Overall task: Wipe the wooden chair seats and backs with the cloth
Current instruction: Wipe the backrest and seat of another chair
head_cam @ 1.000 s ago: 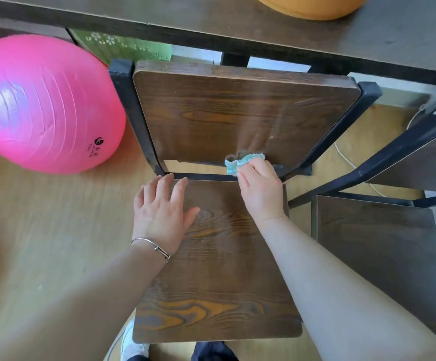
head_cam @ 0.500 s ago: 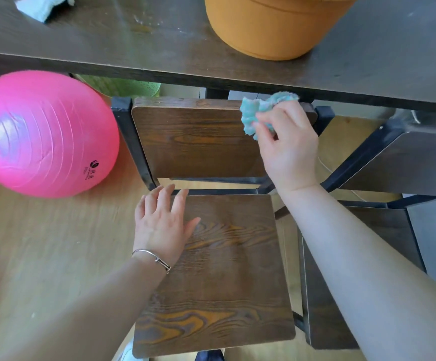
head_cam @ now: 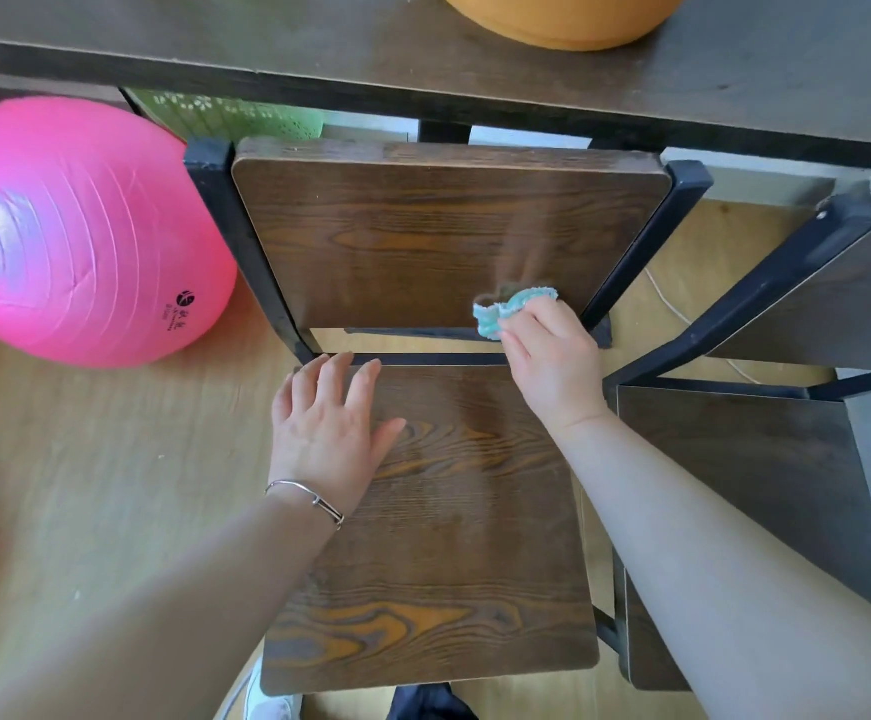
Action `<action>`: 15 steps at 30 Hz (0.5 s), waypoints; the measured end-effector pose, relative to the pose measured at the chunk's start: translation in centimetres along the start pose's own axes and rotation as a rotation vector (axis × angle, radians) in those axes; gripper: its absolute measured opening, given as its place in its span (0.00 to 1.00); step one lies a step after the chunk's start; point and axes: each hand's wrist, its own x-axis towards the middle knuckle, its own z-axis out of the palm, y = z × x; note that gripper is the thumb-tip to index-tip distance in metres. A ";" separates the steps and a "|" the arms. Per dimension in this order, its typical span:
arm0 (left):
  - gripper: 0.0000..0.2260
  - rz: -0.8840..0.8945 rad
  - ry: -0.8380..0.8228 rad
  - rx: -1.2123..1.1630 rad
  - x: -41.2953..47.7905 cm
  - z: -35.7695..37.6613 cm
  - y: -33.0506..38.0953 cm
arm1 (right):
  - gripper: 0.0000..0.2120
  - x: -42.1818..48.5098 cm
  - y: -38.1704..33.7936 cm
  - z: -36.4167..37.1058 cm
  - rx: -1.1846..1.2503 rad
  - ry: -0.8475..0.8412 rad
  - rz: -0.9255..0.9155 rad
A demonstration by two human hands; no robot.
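Cloth, crumpled and pale blue-green, presses against the lower right of the dark wooden chair back, pinched by the right hand. The left hand lies flat, fingers straight, on the seat.

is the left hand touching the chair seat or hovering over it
Touching. The head view shows the left hand lying flat, palm down, on the chair seat near its back left corner, fingers spread, with no visible gap beneath it.

Wood floor, pink ball, chair standing on it
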 end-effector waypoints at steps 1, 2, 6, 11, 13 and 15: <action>0.29 -0.008 -0.008 -0.004 0.1 0.2 0.0 | 0.05 -0.4 0.1 0.6 -0.003 -0.024 0.008; 0.29 -0.013 -0.014 -0.006 0.1 0.4 0.0 | 0.05 -0.7 0.2 1.1 -0.007 -0.049 0.013; 0.28 -0.017 -0.010 -0.009 0.2 0.0 0.5 | 0.05 -1.4 0.4 1.3 -0.026 -0.132 0.025; 0.28 0.012 0.011 -0.004 0.8 -1.2 1.4 | 0.06 0.8 0.5 -2.8 0.004 -0.009 0.035; 0.28 0.030 0.021 0.002 1.1 -1.8 1.8 | 0.09 2.4 0.3 -5.6 0.036 0.124 0.058; 0.28 0.043 0.020 -0.003 1.4 -2.4 2.5 | 0.10 4.2 0.2 -8.4 0.049 0.248 0.083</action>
